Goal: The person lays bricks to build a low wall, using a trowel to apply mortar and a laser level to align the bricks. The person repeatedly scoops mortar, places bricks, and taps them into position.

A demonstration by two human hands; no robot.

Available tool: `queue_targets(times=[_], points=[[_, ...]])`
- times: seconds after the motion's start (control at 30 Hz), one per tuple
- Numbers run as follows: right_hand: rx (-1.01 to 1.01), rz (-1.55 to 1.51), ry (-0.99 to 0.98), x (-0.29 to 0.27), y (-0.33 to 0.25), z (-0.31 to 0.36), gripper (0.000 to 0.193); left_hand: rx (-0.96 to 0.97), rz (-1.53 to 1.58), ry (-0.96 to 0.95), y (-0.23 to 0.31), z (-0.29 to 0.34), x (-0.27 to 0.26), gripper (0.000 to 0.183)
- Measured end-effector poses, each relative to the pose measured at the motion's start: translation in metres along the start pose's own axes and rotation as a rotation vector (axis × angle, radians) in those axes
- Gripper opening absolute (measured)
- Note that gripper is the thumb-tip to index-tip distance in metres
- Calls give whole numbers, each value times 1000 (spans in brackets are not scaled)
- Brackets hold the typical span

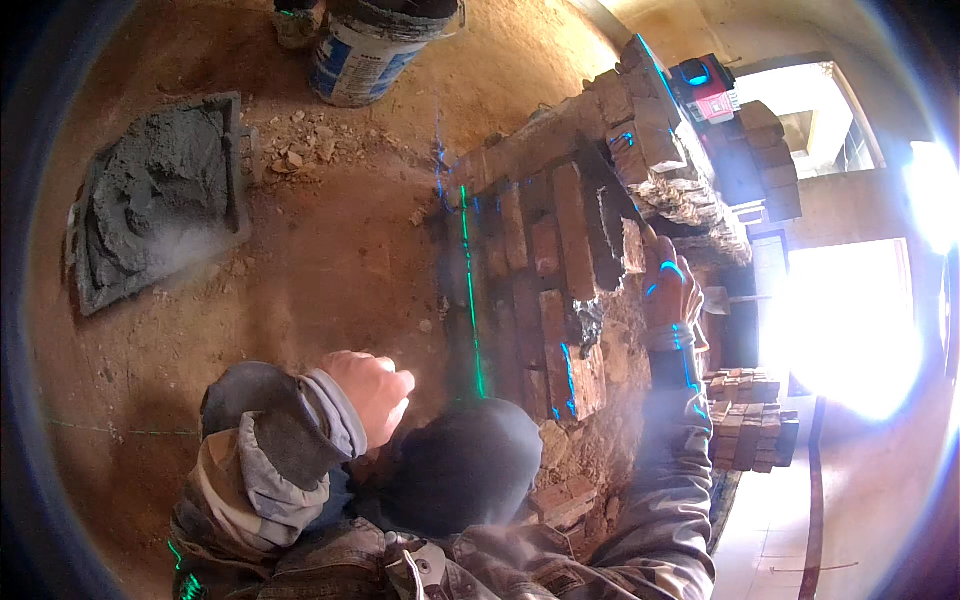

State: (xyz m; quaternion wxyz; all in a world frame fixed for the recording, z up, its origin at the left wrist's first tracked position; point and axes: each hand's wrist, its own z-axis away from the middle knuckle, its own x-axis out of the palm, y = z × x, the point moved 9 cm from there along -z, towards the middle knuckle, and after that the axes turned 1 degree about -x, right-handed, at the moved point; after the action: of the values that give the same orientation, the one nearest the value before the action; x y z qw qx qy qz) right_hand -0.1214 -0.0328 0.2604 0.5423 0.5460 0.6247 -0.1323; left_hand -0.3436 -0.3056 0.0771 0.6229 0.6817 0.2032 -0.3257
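Over the brick wall (573, 235), my right hand (672, 290) is closed round the handle of a trowel (622, 190). The trowel's dark blade lies along the bricks, just past my fingers, against the taller brick part. Grey mortar (588, 322) sits on the broken end of a course, nearer me than the blade. My left hand (370, 395) is closed in a loose fist beside my knee, with nothing visible in it. A green laser line (468, 270) runs down the wall's left face, and blue light streaks fall on the bricks and my right hand.
At the left, a dark tray (243, 225) on the dirt floor holds wet mortar (155, 190). A bucket (365, 60) stands at the far side, with rubble (300, 145) nearby. A red and black box (705, 90) rests on the wall's high part. Bricks (745, 425) are stacked at the right.
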Motion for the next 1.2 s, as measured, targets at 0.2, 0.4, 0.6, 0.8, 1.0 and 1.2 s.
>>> queue_targets(times=[0.2,0.4,0.6,0.8,1.0,1.2], points=[[-110,19,302,-24,11,26,12,-37,-21,-26,0,-1,0,20],[-115,38,181,-2,54,63,47,-49,-32,-42,-1,-3,2,19],[-46,29,58,31,65,52,61,-81,-66,-87,-2,-6,11,19],[-97,-33,-49,1,42,20,50,-80,-72,-55,-1,-4,7,19],[-150,185,-114,-42,70,52,39,-40,-86,-30,-1,-7,10,19],[-75,-21,-128,-71,72,84,37,2,-88,-34,8,-2,3,17]])
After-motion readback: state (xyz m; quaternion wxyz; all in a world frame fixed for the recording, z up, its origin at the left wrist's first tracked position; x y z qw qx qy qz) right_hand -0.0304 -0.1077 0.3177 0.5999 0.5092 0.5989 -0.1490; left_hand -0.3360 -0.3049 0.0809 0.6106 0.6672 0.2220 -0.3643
